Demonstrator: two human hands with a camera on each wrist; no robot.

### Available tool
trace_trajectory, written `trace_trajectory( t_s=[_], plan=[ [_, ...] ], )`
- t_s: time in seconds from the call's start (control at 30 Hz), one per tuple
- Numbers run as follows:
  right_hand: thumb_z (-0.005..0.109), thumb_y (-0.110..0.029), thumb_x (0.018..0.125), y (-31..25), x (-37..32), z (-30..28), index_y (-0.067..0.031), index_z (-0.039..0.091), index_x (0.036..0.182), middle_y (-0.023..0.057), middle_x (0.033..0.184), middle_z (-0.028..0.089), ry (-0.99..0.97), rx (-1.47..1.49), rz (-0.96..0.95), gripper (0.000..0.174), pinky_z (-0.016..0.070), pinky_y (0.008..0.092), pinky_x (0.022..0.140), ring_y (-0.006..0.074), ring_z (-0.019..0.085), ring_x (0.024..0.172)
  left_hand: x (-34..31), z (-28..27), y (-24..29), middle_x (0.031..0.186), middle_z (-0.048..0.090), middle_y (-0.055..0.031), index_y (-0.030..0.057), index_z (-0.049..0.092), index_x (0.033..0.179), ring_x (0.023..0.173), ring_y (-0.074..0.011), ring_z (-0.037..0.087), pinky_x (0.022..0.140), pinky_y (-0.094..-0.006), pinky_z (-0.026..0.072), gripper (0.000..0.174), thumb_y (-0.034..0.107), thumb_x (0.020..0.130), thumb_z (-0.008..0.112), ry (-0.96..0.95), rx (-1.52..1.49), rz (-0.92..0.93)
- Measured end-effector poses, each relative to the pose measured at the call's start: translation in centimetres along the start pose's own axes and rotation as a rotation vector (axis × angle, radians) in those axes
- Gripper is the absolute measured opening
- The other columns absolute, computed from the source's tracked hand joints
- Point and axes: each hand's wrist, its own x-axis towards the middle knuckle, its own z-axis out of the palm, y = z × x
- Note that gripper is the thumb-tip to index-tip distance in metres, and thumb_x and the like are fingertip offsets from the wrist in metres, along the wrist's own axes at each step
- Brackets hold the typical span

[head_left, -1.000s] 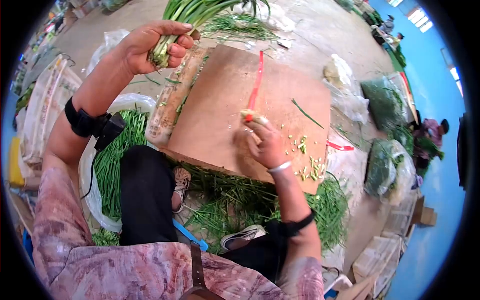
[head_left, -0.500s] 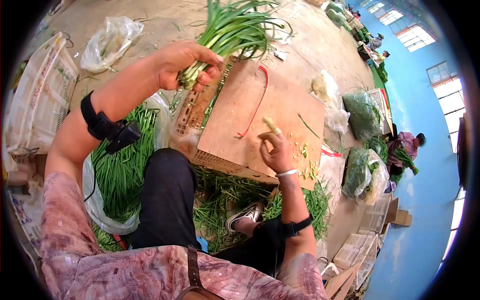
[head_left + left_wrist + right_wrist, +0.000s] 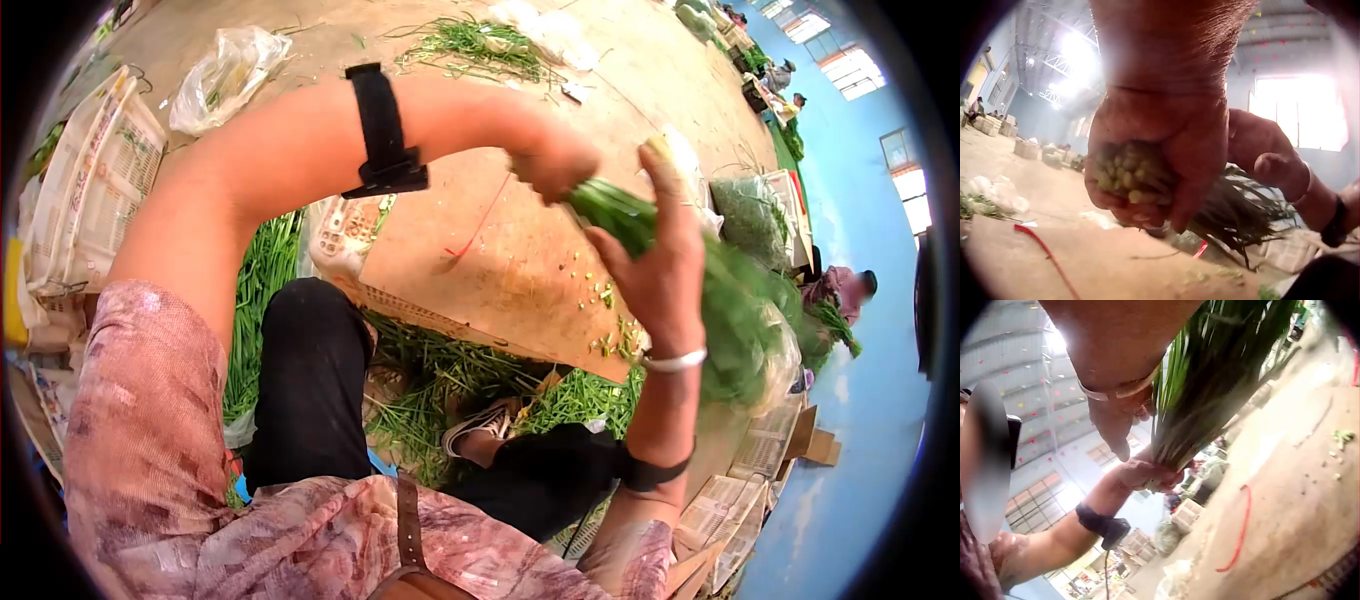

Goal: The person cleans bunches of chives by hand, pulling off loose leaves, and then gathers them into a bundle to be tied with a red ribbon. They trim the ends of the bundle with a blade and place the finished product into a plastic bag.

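Note:
My left hand (image 3: 555, 162) grips a bunch of long green leafy stalks (image 3: 735, 320) by the stem ends; in the left wrist view the fingers of that hand (image 3: 1154, 137) curl round the pale cut ends (image 3: 1132, 181). The leaves trail to the right, blurred. Beside the bunch is my right hand (image 3: 668, 255), thumb and fingers extended, with a yellowish wrap on one fingertip. The right wrist view shows this hand (image 3: 1113, 425) alongside the leaves (image 3: 1210, 381); whether it touches them is unclear. Below lies a brown board (image 3: 470, 290) with a thin red strip (image 3: 462, 250).
Small cut pieces (image 3: 608, 345) lie on the board's right side. Loose greens (image 3: 425, 415) cover the floor below, around my shoe (image 3: 480, 428). More greens (image 3: 250, 300) stand to the left of my knee. White crates (image 3: 95, 190) are at far left; filled bags (image 3: 745, 215) are at right.
My left hand has swung right and down with the bunch, from the upper left to above the board. My right hand has lifted off the board toward the leaves, fingers spreading.

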Motion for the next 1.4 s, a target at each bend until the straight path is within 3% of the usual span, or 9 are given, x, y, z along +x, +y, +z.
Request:
trace_trajectory(
  t_s=[0.27,0.43,0.53,0.73,0.9,1.0,1.03,1.17,1.4],
  plan=[
    [0.082,-0.042,0.052,2.9,-1.0,12.8,0.0045,0.013,0.137,0.0288,0.138,0.025,-0.330,-0.020,0.141,0.120,0.0272,0.0507,0.103,0.0401,0.030,0.127,-1.0,5.9,-6.6,0.078,0.061,-0.0197,-0.0012,0.061,0.078,0.076,-0.0360,0.060,0.063,-0.0421,0.0477,0.017,-0.001,0.062,0.060,0.029,0.342,-0.077],
    [0.081,-0.025,0.050,2.3,-0.8,14.2,-0.0064,0.012,0.140,0.0208,0.111,0.053,-0.394,0.140,0.262,0.115,0.0396,0.0462,0.088,0.0374,0.051,0.103,-2.0,5.2,-6.5,0.082,0.064,-0.0161,0.0034,0.064,0.082,0.083,-0.0336,0.061,0.067,-0.0415,0.0486,0.018,0.005,0.065,0.057,0.020,0.403,-0.103],
    [0.081,-0.022,0.050,3.2,-2.6,14.3,-0.0078,0.013,0.140,0.0197,0.108,0.055,-0.396,0.044,0.284,0.113,0.0420,0.0448,0.084,0.0371,0.053,0.100,-2.2,6.7,-7.5,0.081,0.064,-0.0151,0.0034,0.064,0.079,0.082,-0.0324,0.061,0.068,-0.0409,0.0488,0.016,0.005,0.064,0.059,0.178,0.455,0.006],
    [0.067,-0.014,0.065,3.6,-3.7,14.5,-0.0097,0.038,0.127,0.0138,0.093,0.059,-0.363,-0.151,0.317,0.069,0.0457,0.0452,0.074,0.0328,0.060,0.085,-3.8,6.6,-7.4,0.075,0.060,-0.0147,0.0039,0.055,0.081,0.072,-0.0357,0.059,0.063,-0.0436,0.0475,0.021,0.003,0.062,0.061,0.196,0.367,0.026],
    [0.061,-0.008,0.070,4.3,1.2,12.0,-0.0081,0.050,0.097,0.0149,0.077,0.059,-0.338,-0.263,0.152,0.030,0.0481,0.0425,0.054,0.0334,0.060,0.065,-5.2,6.1,-9.0,0.077,0.060,-0.0135,0.0047,0.058,0.071,0.081,-0.0324,0.058,0.068,-0.0405,0.0469,0.013,0.003,0.059,0.061,0.755,0.288,0.161],
    [0.058,-0.009,0.072,4.8,2.1,13.7,-0.0074,0.049,0.096,0.0154,0.081,0.059,-0.430,-0.339,0.131,0.025,0.0482,0.0420,0.056,0.0329,0.060,0.066,-4.7,7.5,-11.4,0.073,0.056,-0.0142,0.0040,0.048,0.088,0.070,-0.0368,0.057,0.060,-0.0437,0.0461,0.025,0.005,0.066,0.059,0.714,0.257,0.226],
    [0.057,-0.010,0.072,5.4,0.8,16.0,-0.0075,0.050,0.098,0.0160,0.085,0.058,-0.436,-0.341,0.127,0.027,0.0481,0.0425,0.060,0.0328,0.060,0.071,-3.9,8.5,-12.4,0.079,0.056,-0.0151,0.0038,0.048,0.089,0.075,-0.0365,0.057,0.061,-0.0435,0.0465,0.025,0.005,0.066,0.058,0.478,0.238,0.052],
    [0.062,-0.012,0.069,5.9,-0.1,18.6,-0.0076,0.049,0.109,0.0171,0.095,0.056,-0.372,-0.266,0.162,0.042,0.0456,0.0443,0.073,0.0334,0.056,0.089,-3.0,9.5,-13.5,0.092,0.054,-0.0158,0.0050,0.050,0.095,0.086,-0.0342,0.056,0.072,-0.0424,0.0458,0.035,0.008,0.063,0.064,0.368,0.185,-0.094],
    [0.069,-0.020,0.068,5.2,0.6,17.8,-0.0083,0.047,0.115,0.0178,0.100,0.055,-0.469,-0.257,0.268,0.054,0.0450,0.0448,0.076,0.0351,0.055,0.092,-5.1,5.8,-7.2,0.135,0.035,-0.0192,0.0052,0.036,0.132,0.131,-0.0320,0.026,0.103,-0.0519,0.0261,0.082,0.034,0.065,0.073,0.257,0.414,-0.277]
  ],
)
